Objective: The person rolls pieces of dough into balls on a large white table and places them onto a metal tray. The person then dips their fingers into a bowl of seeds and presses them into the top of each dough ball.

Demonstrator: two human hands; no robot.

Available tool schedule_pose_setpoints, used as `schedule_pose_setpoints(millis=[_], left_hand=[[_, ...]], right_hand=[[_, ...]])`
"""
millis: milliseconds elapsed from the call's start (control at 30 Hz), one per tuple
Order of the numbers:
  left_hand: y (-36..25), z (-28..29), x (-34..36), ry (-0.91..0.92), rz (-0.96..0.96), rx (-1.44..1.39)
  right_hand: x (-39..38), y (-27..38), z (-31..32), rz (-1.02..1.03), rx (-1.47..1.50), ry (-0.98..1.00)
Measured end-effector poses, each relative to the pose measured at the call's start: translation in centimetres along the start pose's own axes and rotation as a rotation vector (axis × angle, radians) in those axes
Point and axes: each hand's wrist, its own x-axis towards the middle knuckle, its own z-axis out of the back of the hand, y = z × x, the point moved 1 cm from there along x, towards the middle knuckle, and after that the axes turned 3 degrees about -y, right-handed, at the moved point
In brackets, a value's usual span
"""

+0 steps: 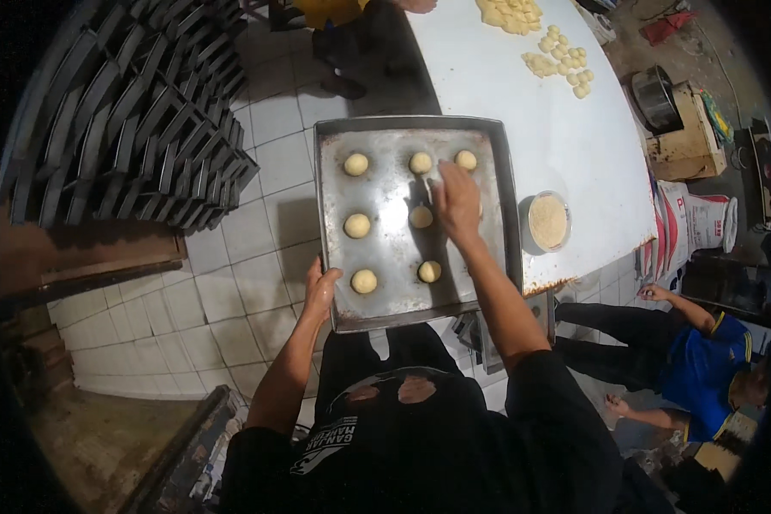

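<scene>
At your left stand stacked dark metal pans (pixel 133 120); your left hand (pixel 319 291) has its grip on the left rim, near the lower corner, of the rectangular baking tray (pixel 385 248), which carries spaced dough balls (pixel 357 226). Your right hand (pixel 458 199) is over the tray's right half; its grip is hidden, so whether it holds anything cannot be told. Farther right, a round tub (pixel 547 223) sits on the white counter (pixel 600 154).

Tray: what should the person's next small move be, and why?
Probably ease the right hand back off the tray while the left hand holds the left edge. The right hand and forearm block the view of part of the tray's right side, so any dough balls there can't be fully checked; whether the right hand holds anything is unclear.
</scene>
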Motion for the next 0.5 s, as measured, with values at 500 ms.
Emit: schedule_pose_setpoints(millis=[500], left_hand=[[1.7,0.0,0.5,0.007,0.021,-0.081]], right_hand=[[-6.7,-13.2,19.6,-0.028,-0.601,-0.217]])
